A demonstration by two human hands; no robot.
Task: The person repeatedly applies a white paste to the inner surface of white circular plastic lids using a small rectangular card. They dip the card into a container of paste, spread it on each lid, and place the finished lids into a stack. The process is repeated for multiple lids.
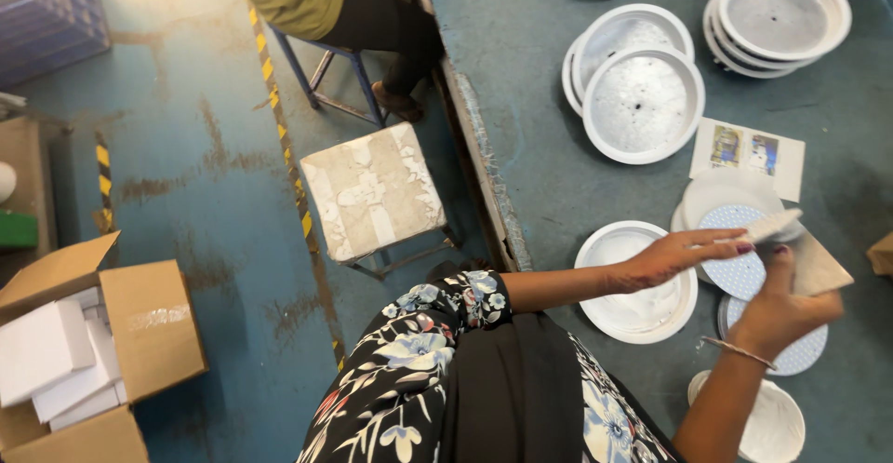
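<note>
So my left hand (674,258) lies open over an empty white dish (636,281), right hand (779,307) gripping a card (819,266); cardboard box (149,328) holds white boxes (56,361).

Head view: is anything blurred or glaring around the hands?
Head view: the right hand and the flat piece it grips are motion-blurred; the left hand is sharper; soft glare sits on the round white housings; wide-angle tilt skews the table edge.

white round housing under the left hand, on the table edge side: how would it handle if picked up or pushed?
The white round housing looks thin-walled and shallow, so probably light and fairly stiff. Its flat base suggests it would slide on the table rather than roll. The glossy rim may be slippery for the left hand above it.
</note>
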